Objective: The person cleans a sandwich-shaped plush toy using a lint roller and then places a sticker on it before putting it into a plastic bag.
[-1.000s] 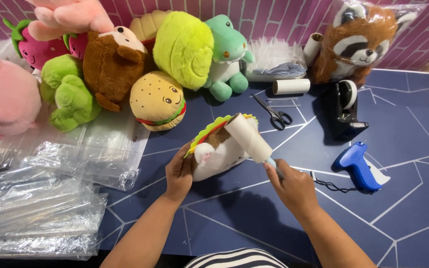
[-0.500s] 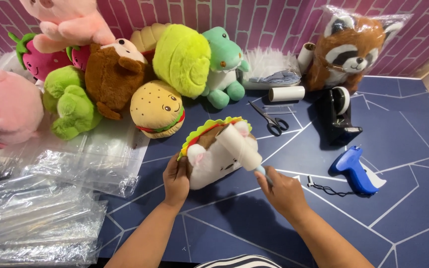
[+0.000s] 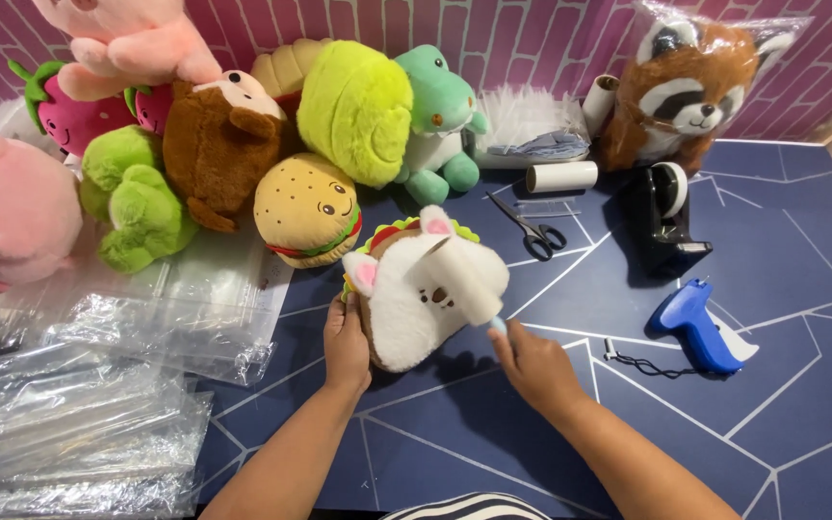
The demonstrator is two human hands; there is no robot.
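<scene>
A white cat-faced plush with pink ears and a green and red taco-like back (image 3: 406, 299) stands on the dark blue table (image 3: 792, 260). My left hand (image 3: 347, 342) grips its left side. My right hand (image 3: 527, 361) holds the pale blue handle of a white lint roller (image 3: 466, 274), whose roll lies across the plush's right side.
A pile of plush toys (image 3: 243, 144) fills the back left, a burger plush (image 3: 305, 207) closest. Clear plastic bags (image 3: 98, 385) lie stacked at left. Scissors (image 3: 530, 229), a paper roll (image 3: 560, 176), a black tape dispenser (image 3: 666, 217), a blue tagging gun (image 3: 695, 323) and a bagged red panda plush (image 3: 690, 91) sit at right.
The white plush has been turned so its face points at me. The lint roller has moved down over its right side. My hands stay on the plush and the roller.
</scene>
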